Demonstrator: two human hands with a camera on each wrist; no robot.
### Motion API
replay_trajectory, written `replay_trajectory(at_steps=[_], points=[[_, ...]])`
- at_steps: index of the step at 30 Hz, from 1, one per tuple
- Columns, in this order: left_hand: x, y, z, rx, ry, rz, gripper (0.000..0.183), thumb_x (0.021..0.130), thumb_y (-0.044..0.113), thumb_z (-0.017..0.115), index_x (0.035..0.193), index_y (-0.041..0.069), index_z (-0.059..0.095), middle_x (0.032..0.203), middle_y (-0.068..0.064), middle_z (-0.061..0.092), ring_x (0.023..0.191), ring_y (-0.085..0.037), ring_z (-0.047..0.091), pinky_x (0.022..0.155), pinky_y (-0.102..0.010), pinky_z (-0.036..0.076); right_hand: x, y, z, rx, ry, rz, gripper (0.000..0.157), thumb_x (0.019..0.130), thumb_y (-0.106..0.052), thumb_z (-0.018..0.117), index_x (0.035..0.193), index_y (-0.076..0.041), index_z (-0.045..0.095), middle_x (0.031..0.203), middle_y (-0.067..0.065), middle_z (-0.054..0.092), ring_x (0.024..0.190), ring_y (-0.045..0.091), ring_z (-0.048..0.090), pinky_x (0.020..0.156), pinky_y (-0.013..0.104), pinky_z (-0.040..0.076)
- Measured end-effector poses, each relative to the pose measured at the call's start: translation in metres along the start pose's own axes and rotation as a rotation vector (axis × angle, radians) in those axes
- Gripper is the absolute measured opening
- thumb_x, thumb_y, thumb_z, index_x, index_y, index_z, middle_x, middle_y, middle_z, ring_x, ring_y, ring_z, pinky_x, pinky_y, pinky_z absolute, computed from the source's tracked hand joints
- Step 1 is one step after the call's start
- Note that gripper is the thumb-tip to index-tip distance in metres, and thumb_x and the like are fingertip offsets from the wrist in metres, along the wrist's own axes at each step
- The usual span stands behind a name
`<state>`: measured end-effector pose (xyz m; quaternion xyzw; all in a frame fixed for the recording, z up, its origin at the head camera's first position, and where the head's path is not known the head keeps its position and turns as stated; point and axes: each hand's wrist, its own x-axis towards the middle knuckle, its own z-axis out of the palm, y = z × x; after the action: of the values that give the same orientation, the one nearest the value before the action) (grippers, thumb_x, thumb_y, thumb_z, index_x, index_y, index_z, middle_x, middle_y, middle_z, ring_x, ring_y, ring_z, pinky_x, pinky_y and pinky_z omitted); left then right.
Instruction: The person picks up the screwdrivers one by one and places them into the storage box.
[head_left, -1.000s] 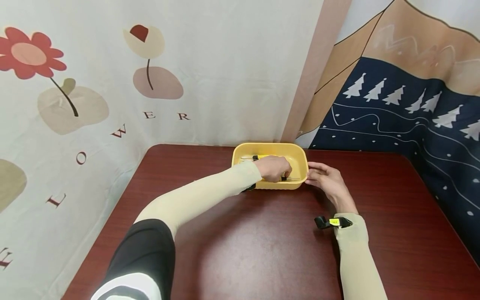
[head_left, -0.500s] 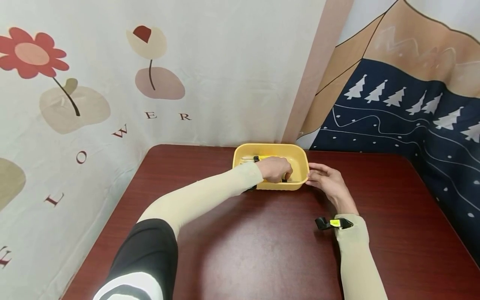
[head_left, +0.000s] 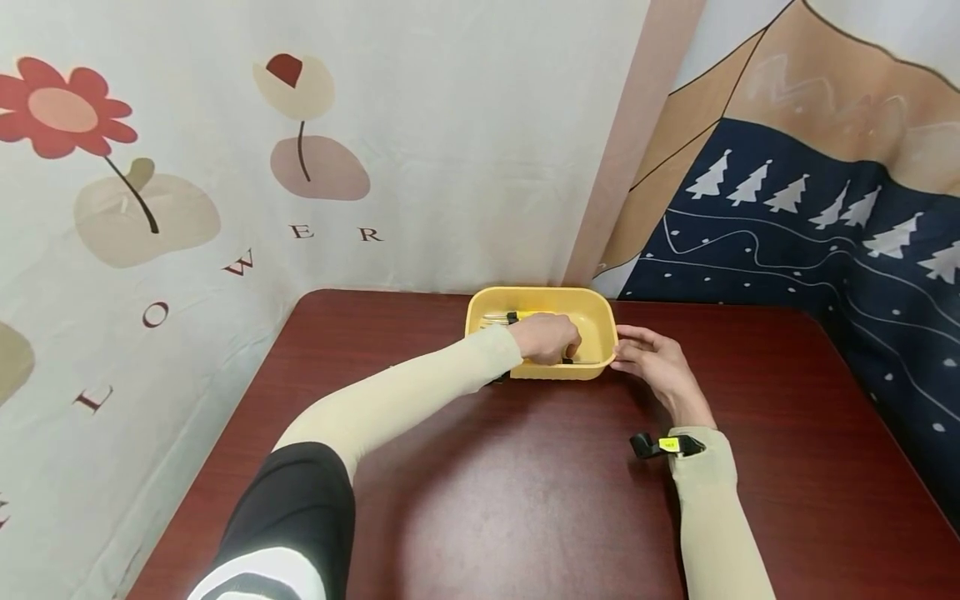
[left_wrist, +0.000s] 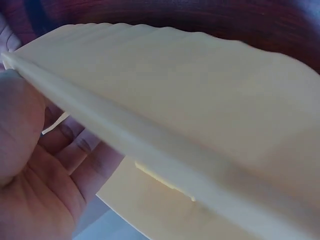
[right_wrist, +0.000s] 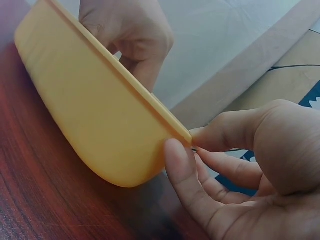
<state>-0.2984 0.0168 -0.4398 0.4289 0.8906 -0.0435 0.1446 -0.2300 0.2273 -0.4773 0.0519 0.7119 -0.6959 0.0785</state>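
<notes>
A yellow plastic bin [head_left: 592, 321] stands at the table's far edge. My left hand [head_left: 546, 337] reaches over its near rim with curled fingers. The black collar and thin shaft of a screwdriver [head_left: 567, 361] stick out under those fingers; its handle is hidden by the hand. In the left wrist view the near rim covers most of the fingers. Farther back in the bin lies another screwdriver [head_left: 529, 316] with a yellow and black handle, its shaft pointing left. My right hand [right_wrist: 235, 165] pinches the bin's right corner at the rim between thumb and finger.
The dark red wooden table [head_left: 525, 500] stretches toward me from the bin. Right behind the bin hangs a pale printed curtain [head_left: 465, 167], joined on the right by a navy cloth [head_left: 750, 250] with white trees.
Both hands and the bin stay nearly in place. The left hand shifts only very slightly, and the head view moves a little.
</notes>
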Motion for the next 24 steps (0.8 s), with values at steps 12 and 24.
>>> replay_trajectory(at_steps=[12, 24], points=[[-0.015, -0.015, 0.007, -0.094, 0.231, -0.041, 0.012, 0.098, 0.03, 0.066, 0.093, 0.019, 0.07, 0.089, 0.008, 0.066, 0.079, -0.009, 0.058, 0.068, -0.026, 0.051, 0.003, -0.008, 0.004, -0.351, 0.087, -0.032, 0.048, 0.099, -0.013, 0.064, 0.145, -0.005, 0.054, 0.126, 0.021, 0.063, 0.092, 0.017, 0.072, 0.08, 0.024, 0.065], [-0.051, -0.027, 0.008, -0.345, 0.469, -0.18, 0.058, 0.102, 0.045, 0.059, 0.147, 0.01, 0.052, 0.145, -0.01, 0.053, 0.135, -0.025, 0.051, 0.116, -0.038, 0.046, -0.001, -0.026, -0.009, -0.789, 0.087, -0.279, 0.057, 0.098, -0.035, 0.067, 0.147, -0.008, 0.053, 0.145, 0.021, 0.054, 0.124, 0.042, 0.059, 0.105, 0.059, 0.053]])
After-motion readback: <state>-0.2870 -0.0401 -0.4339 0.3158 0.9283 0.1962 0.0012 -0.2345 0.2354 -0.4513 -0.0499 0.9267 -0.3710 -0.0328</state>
